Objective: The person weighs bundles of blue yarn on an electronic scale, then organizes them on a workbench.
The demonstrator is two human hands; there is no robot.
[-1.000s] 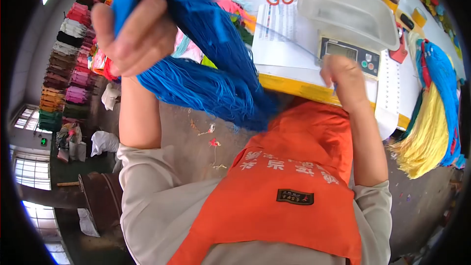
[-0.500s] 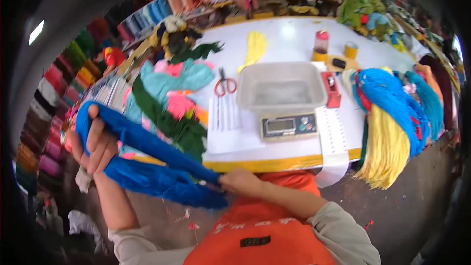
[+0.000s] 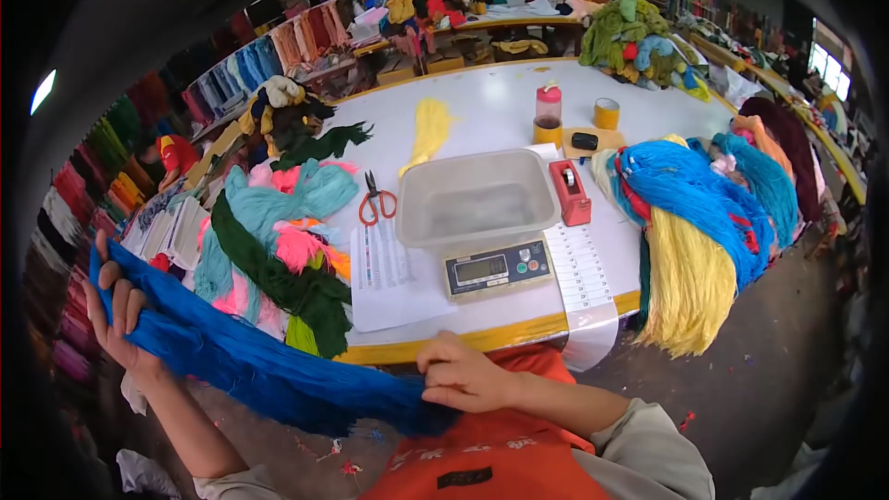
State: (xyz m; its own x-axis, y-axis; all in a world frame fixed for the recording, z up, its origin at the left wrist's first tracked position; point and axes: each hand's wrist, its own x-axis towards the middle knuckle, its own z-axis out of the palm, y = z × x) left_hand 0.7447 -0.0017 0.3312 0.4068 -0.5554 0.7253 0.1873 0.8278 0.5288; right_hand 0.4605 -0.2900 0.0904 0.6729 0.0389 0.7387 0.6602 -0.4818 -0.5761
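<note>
Right hand (image 3: pixel 463 376) shifted from scale (image 3: pixel 498 267) to blue skein (image 3: pixel 278 372); skein's loop narrowed.

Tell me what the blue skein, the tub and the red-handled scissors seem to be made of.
Blue skein: yarn with a slight sheen, shown by its many fine strands; fibre type can't be told.
Tub: probably plastic, judging by its smooth, milky, translucent walls and rounded corners.
Scissors: dark blades, likely metal; smooth red handles, perhaps plastic or coated metal.

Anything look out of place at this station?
Minor things: loose thread scraps lie on the floor like dropped waste, and the label strip droops over the table's yellow edge.
</note>
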